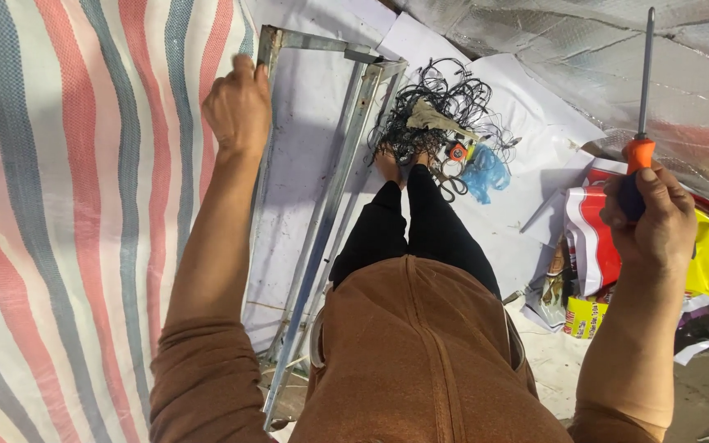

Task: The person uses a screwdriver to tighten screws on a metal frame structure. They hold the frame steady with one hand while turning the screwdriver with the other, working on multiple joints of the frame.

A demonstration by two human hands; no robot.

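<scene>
1. Brown cloth of my own top (420,361) fills the bottom of the view, closest of all, with my black-trousered legs (408,234) running forward from it toward the metal frame.
2. That metal frame (322,205) is my landmark: grey angle bars, dull and scuffed, lying on white sheeting (305,107) with one corner at the far end.
3. My left hand (238,105) is closed around the frame's far left bar, fingers curled over it, right against the striped tarpaulin (67,205).
4. My right hand (654,217) is well to the right of the frame, fisted round a screwdriver (642,115). It has an orange and dark handle and a long thin steel shaft pointing up and away from me.
5. Just beyond the frame's far right corner sits a tangle of black wire (436,107), with my bare feet at its near edge.
6. Risks as I judge them: the raised tip is unguarded, so a careless swing could jab my left forearm or the foil sheet (584,57) overhead.
7. The frame's edges look sharp; if my left grip slips, the bar could scrape my palm or drop against my shins.
8. Loose wire by my feet could snag a toe.
9. Printed bags (592,238) lie right of the frame, under my right hand.
</scene>
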